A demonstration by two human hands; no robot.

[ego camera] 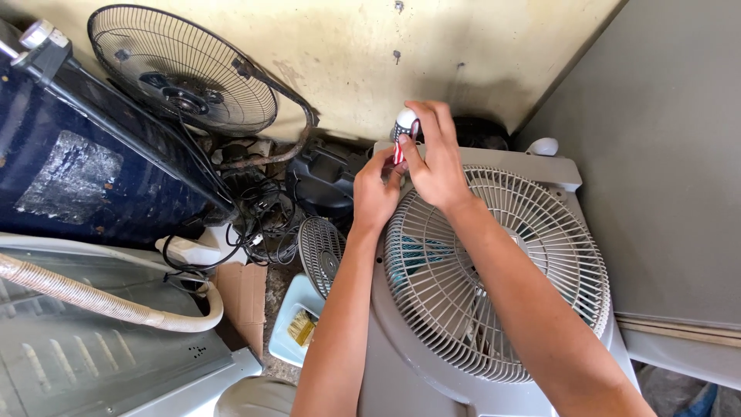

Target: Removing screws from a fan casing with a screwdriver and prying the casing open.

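Near the top centre of the frame, the right hand (436, 158) grips a small white spray can with red markings (404, 130), fingers wrapped around its body. The left hand (376, 193) pinches at the can's lower end, where a thin red piece, perhaps a straw, shows; what it is cannot be told for sure. Both hands hover above the upper rim of a grey box fan (494, 270) lying face up, its round grille filling the centre right of the frame.

The likely risks: the can sits only in fingertips, so a slip could drop it onto the grille or into the tangle of black cables (258, 212) at centre left. A small loose piece could fall through the grille slots and be hard to recover. The forearms cross low over the grille and could press on it.
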